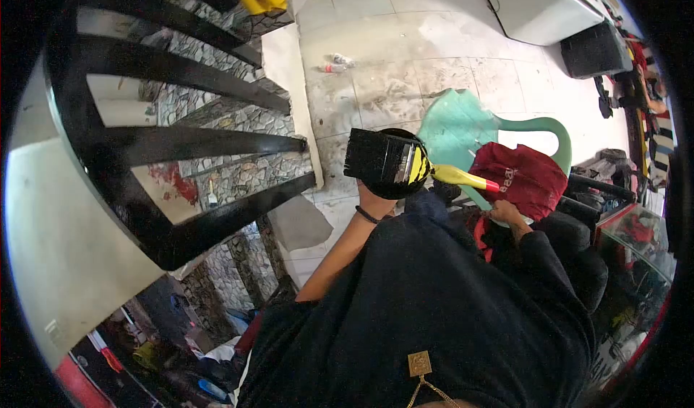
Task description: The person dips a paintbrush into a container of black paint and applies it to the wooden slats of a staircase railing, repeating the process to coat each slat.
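**Brush over the black container**

Our left hand holds the black container from below, its fingers mostly hidden. The brush is just above this hand, across the container's top, and its handle points toward our right hand. That hand is at the lower edge of the red cloth; we cannot tell if it grips. Beyond is the green chair.

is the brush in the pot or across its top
Across the top: bristles reach past one edge of the pot, yellow handle past the other.
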Motion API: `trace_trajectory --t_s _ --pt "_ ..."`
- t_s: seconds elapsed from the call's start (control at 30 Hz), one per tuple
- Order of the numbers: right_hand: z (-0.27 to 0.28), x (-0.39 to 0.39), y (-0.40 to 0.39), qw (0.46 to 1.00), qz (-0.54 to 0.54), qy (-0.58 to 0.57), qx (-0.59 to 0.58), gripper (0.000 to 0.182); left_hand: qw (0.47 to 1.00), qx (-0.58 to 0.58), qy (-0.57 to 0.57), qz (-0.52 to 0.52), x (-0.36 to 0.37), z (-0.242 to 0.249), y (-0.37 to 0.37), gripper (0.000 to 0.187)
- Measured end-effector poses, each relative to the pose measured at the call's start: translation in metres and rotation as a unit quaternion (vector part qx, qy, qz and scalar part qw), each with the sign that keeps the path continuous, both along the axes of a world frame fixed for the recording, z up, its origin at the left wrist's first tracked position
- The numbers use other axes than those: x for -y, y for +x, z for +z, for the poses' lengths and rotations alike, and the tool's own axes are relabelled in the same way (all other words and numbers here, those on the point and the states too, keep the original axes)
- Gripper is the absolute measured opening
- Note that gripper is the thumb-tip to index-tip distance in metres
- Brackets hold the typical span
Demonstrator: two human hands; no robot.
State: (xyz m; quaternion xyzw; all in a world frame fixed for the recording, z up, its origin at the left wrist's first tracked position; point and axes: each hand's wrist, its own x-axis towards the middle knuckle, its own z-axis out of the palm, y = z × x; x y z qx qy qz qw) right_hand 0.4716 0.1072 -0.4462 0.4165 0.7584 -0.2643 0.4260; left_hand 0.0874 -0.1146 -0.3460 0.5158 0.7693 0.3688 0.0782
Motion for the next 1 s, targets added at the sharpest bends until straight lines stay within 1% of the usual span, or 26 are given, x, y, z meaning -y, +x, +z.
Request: trace_trajectory --t_s 0.03,0.07,0.1,0.13,0.23,0.27,0.3,0.33,0.37,0.4,0.43,0.5,0.53,0.57,0.6,0.63,0.67,0.73,0.77,0.8,0.83,0.87,0.9,0.93,0.97,1.0 --pt "0.000 0.003 0.001 1.000 0.013 0.013 0.016 0.060 1.000 -0.015 0.002 0.006 0.005 -0.001 -0.001 0.045" --pt "0.032 0.018 -0.016 0.999 -0.036 0.016 0.003 0.056 1.000 -0.026 0.011 0.001 0.011 0.010 -0.006 0.045" --pt "0.034 0.024 -0.016 1.000 -0.012 0.010 0.000 0.057 0.999 -0.036 0.019 -0.005 0.018 0.021 -0.012 0.045" --pt "0.032 0.033 -0.017 1.000 0.011 0.005 -0.002 0.057 0.997 -0.080 0.020 -0.006 0.028 0.015 -0.016 0.044" --pt "0.016 0.067 -0.003 0.998 0.053 0.010 -0.015 0.052 0.995 -0.063 0.068 0.020 0.058 0.011 -0.026 0.042" --pt "0.014 0.069 -0.001 0.998 0.065 0.016 -0.020 0.049 0.995 -0.081 0.055 0.029 0.066 0.011 -0.031 0.043" --pt "0.009 0.072 0.003 0.996 0.078 0.023 -0.027 0.046 0.974 -0.215 0.053 0.042 0.070 0.018 -0.039 0.045" --pt "0.008 0.074 0.012 0.990 0.105 0.029 -0.094 0.040 0.981 -0.185 0.042 0.042 0.077 0.013 -0.043 0.047" --pt "0.013 0.076 0.011 0.989 0.123 0.033 -0.076 0.038 0.986 -0.156 0.029 0.041 0.084 0.017 -0.045 0.049" --pt "0.015 0.080 0.007 0.987 0.143 0.035 -0.060 0.036 0.992 -0.109 0.050 0.045 0.094 0.022 -0.047 0.050" --pt "0.017 0.083 0.003 0.985 0.163 0.036 -0.043 0.035 0.984 -0.163 0.038 0.055 0.101 0.025 -0.049 0.050" --pt "0.032 0.084 -0.008 0.977 0.182 0.060 -0.089 0.031 0.994 -0.085 0.018 0.059 0.111 0.023 -0.054 0.048" --pt "0.033 0.080 -0.020 0.974 0.204 0.055 -0.084 0.029 0.996 -0.057 0.012 0.063 0.115 0.021 -0.057 0.048" --pt "0.026 0.075 -0.026 0.970 0.226 0.050 -0.080 0.027 0.996 -0.049 0.014 0.072 0.117 0.024 -0.059 0.047" --pt "-0.012 0.059 -0.010 0.964 0.259 0.027 -0.046 0.026 0.996 -0.041 0.015 0.082 0.121 0.025 -0.059 0.046" --pt "-0.043 0.045 0.002 0.957 0.291 0.006 -0.013 0.026 0.984 0.122 0.076 0.106 0.126 0.012 -0.057 0.046" --pt "-0.058 0.032 0.009 0.947 0.314 -0.024 -0.064 0.027 0.940 0.283 0.138 0.127 0.130 -0.014 -0.056 0.045" --pt "-0.074 0.011 0.018 0.916 0.358 -0.086 -0.159 0.030 0.926 0.318 0.152 0.135 0.130 -0.016 -0.060 0.046" --pt "-0.067 0.007 0.018 0.918 0.349 -0.111 -0.154 0.029 0.918 0.334 0.159 0.139 0.130 -0.018 -0.062 0.047" --pt "-0.057 0.007 0.013 0.926 0.331 -0.127 -0.131 0.029 0.978 0.136 0.075 0.136 0.131 -0.015 -0.068 0.048" --pt "-0.047 0.005 0.005 0.938 0.304 -0.135 -0.097 0.029 0.989 -0.067 -0.016 0.127 0.131 -0.013 -0.075 0.049" --pt "-0.030 0.005 -0.015 0.949 0.276 -0.135 -0.063 0.029 0.985 0.105 0.054 0.127 0.129 -0.001 -0.077 0.047" --pt "-0.020 0.003 -0.029 0.957 0.254 -0.133 -0.039 0.029 0.949 0.248 0.139 0.137 0.123 -0.008 -0.078 0.045" --pt "-0.012 -0.002 -0.043 0.962 0.234 -0.137 -0.021 0.029 0.886 0.382 0.222 0.141 0.117 -0.021 -0.081 0.044" --pt "-0.005 -0.007 -0.058 0.967 0.212 -0.138 -0.005 0.029 0.798 0.504 0.301 0.139 0.110 -0.028 -0.087 0.042" --pt "-0.003 -0.012 -0.073 0.970 0.198 -0.141 0.008 0.030 0.947 0.217 0.173 0.158 0.104 0.001 -0.101 0.049"
